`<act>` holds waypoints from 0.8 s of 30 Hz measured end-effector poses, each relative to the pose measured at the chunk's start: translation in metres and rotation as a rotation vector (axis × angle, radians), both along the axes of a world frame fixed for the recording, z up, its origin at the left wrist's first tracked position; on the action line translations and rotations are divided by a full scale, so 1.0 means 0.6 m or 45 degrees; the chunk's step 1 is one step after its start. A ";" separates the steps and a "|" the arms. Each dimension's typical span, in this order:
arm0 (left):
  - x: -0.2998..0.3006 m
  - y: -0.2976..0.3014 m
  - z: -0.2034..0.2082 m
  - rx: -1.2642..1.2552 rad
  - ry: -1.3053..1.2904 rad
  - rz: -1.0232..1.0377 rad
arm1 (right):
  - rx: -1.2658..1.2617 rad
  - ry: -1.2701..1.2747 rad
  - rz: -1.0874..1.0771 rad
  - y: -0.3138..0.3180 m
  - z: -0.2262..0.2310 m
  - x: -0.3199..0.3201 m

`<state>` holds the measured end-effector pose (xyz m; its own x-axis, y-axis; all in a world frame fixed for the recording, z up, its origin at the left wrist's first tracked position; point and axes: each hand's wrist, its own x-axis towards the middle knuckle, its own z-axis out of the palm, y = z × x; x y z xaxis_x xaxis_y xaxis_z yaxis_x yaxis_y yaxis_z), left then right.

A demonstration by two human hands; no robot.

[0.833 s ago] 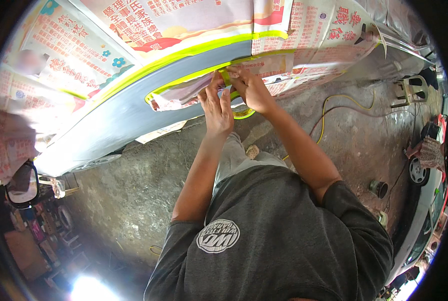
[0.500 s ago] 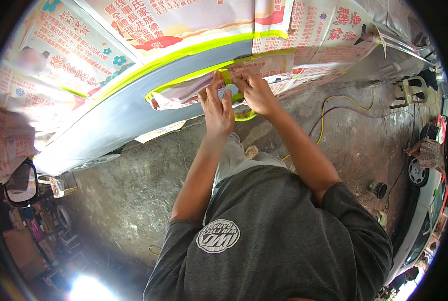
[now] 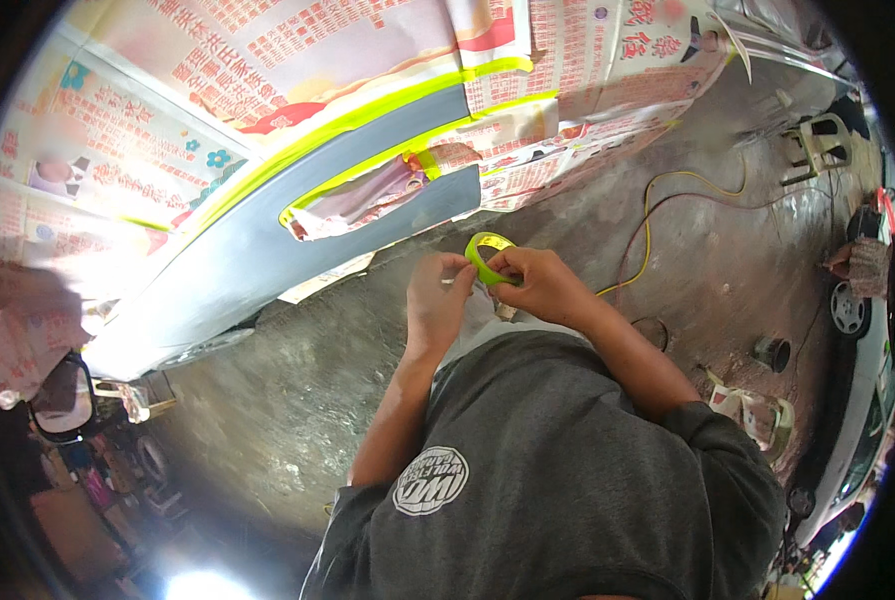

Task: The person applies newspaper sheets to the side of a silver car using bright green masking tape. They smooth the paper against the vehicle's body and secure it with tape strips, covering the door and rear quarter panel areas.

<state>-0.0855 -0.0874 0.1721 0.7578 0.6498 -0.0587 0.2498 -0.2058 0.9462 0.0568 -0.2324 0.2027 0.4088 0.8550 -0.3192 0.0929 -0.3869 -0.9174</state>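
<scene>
My right hand (image 3: 550,287) grips a roll of yellow-green masking tape (image 3: 474,256) in front of my waist, its thumb and fingers on the ring. Close against the roll's left side, the fingers of my left hand (image 3: 435,305) pinch at the tape; a loose end is too small to make out. Beyond both hands lies a grey car body panel (image 3: 232,262). A paper-covered opening (image 3: 357,203) in it is edged with the same tape, and a short strip (image 3: 427,163) crosses the paper there. Printed masking paper (image 3: 357,50) covers the bodywork above.
A yellow hose (image 3: 649,225) winds over the concrete floor (image 3: 267,400) at right. Plastic stools (image 3: 817,150) and a dark can (image 3: 770,352) stand there, with another car (image 3: 837,430) and a person (image 3: 862,268) at the far right. A side mirror (image 3: 65,400) juts out at left.
Both hands have come away from the paper-covered opening and drawn back toward my waist. The tape roll is now up between them, and a strip stays on the paper.
</scene>
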 end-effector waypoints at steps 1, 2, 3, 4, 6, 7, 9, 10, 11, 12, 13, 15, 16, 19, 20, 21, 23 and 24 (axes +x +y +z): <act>-0.002 -0.004 0.012 -0.115 0.029 -0.005 | 0.017 -0.090 0.025 -0.001 0.003 0.000; -0.003 -0.008 0.021 -0.230 0.061 -0.012 | 0.032 -0.180 0.048 -0.003 0.004 -0.001; -0.002 -0.012 0.028 -0.179 0.057 -0.023 | 0.054 -0.179 0.032 -0.006 0.002 -0.003; 0.000 -0.016 0.033 -0.127 0.051 -0.037 | 0.077 -0.181 0.015 -0.009 -0.002 -0.005; 0.004 -0.024 0.036 -0.110 0.034 -0.050 | 0.124 -0.224 -0.011 -0.017 -0.005 -0.006; 0.004 -0.028 0.031 -0.147 0.026 -0.045 | 0.145 -0.263 -0.015 -0.021 -0.006 -0.007; 0.004 -0.032 0.028 -0.149 0.026 -0.050 | 0.165 -0.349 -0.007 -0.029 -0.002 -0.008; 0.005 -0.035 0.030 -0.115 0.028 -0.058 | 0.163 -0.397 0.011 -0.034 0.004 -0.007; 0.006 -0.037 0.031 -0.081 0.031 -0.065 | 0.160 -0.445 0.029 -0.039 0.007 -0.005; 0.007 -0.037 0.030 -0.042 0.048 -0.081 | 0.209 -0.471 0.051 -0.045 0.004 -0.001; 0.007 -0.038 0.031 -0.003 0.066 -0.094 | 0.257 -0.498 0.076 -0.050 0.000 0.004; 0.011 -0.043 0.035 -0.003 0.089 -0.105 | 0.314 -0.534 0.093 -0.062 -0.003 0.009; 0.014 -0.051 0.043 -0.044 0.095 -0.099 | 0.322 -0.544 0.089 -0.067 -0.005 0.010; 0.021 -0.057 0.045 -0.045 0.121 -0.147 | 0.342 -0.551 0.070 -0.084 -0.012 0.012; 0.021 -0.058 0.043 -0.027 0.131 -0.172 | 0.347 -0.549 0.066 -0.090 -0.015 0.011; 0.023 -0.059 0.042 -0.014 0.147 -0.200 | 0.338 -0.531 0.045 -0.096 -0.016 0.010; 0.031 -0.057 0.042 0.019 0.172 -0.255 | 0.328 -0.504 0.006 -0.103 -0.016 0.011; 0.033 -0.061 0.043 0.002 0.165 -0.241 | 0.302 -0.490 -0.004 -0.106 -0.016 0.010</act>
